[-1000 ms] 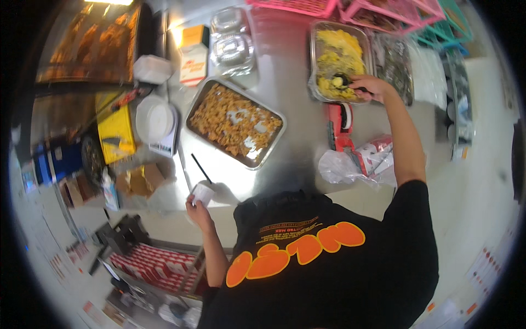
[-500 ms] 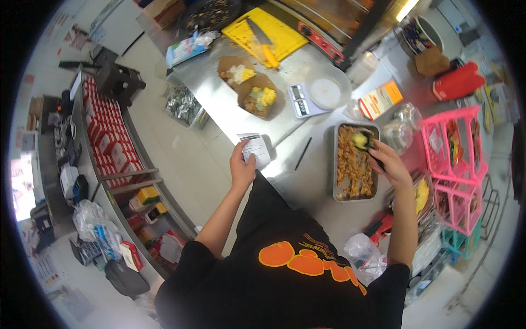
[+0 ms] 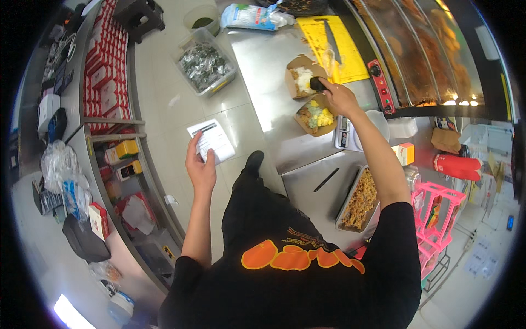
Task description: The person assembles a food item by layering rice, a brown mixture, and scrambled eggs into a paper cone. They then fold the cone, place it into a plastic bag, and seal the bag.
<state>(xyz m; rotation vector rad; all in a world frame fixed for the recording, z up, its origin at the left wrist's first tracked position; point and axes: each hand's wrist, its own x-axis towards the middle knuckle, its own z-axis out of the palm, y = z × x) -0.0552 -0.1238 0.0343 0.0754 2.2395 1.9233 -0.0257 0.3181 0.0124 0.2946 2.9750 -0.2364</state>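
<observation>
The right hand [image 3: 338, 95] grips the scoop [image 3: 316, 84] over the upper box [image 3: 301, 60], top centre, presumably against spillage; the left hand [image 3: 201, 169] pinches the slip [image 3: 218, 140] edgewise, apparently leaving print visible.

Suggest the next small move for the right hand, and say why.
Probably tip the scoop over the far box: the right hand holds it there, and the near box shows more yellow topping. Whether the scoop is loaded is hidden.
</observation>
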